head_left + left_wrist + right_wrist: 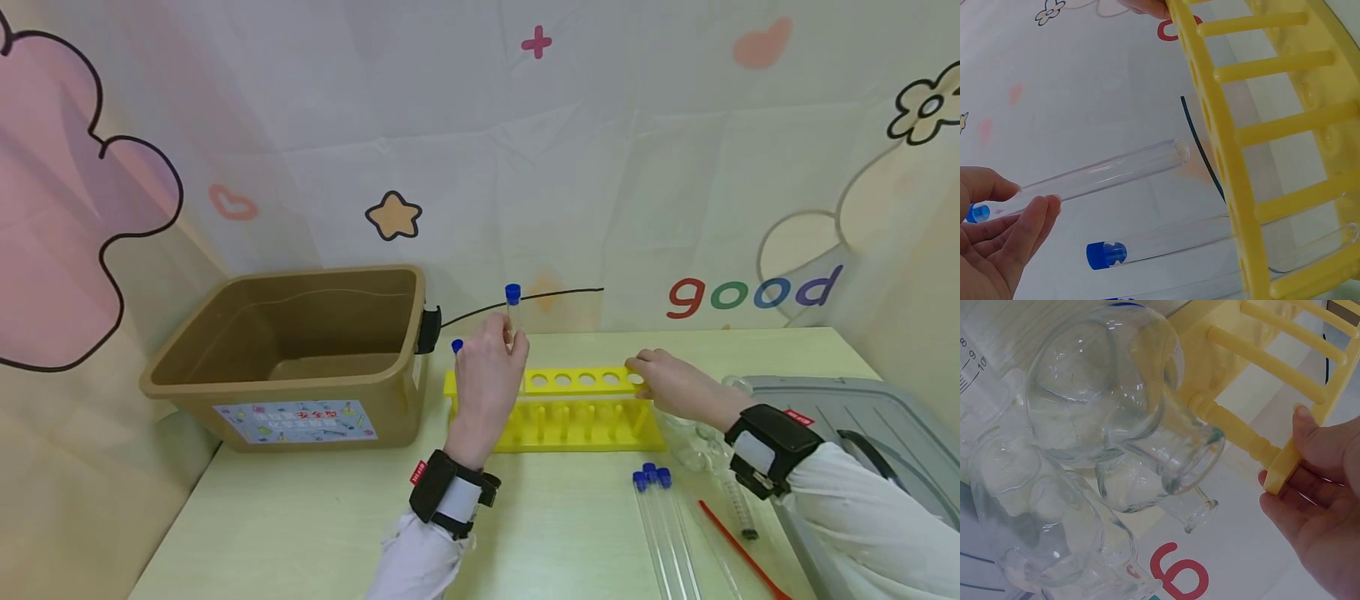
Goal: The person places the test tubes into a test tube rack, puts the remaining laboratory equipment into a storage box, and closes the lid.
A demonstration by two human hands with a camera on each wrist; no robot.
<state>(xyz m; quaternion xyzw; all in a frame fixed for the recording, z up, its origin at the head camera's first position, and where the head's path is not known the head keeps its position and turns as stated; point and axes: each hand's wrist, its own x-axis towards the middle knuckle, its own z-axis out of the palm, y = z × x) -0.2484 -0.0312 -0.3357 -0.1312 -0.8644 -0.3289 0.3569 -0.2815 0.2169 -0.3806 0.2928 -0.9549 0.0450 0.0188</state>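
My left hand pinches a clear test tube between thumb and fingers, close to its blue cap. In the left wrist view, the tube's round bottom is apart from the top bar of the yellow test tube rack. Two other blue-capped tubes stand in the rack's holes, one of them showing its cap plainly. At the rack's right end, my right hand grips the top bar, with the thumb on one side and fingers on the other.
A brown bin stands at the left. Several capped tubes, a red stick and a syringe lie at front right. Glass flasks crowd the rack's right end, beside a grey lid.
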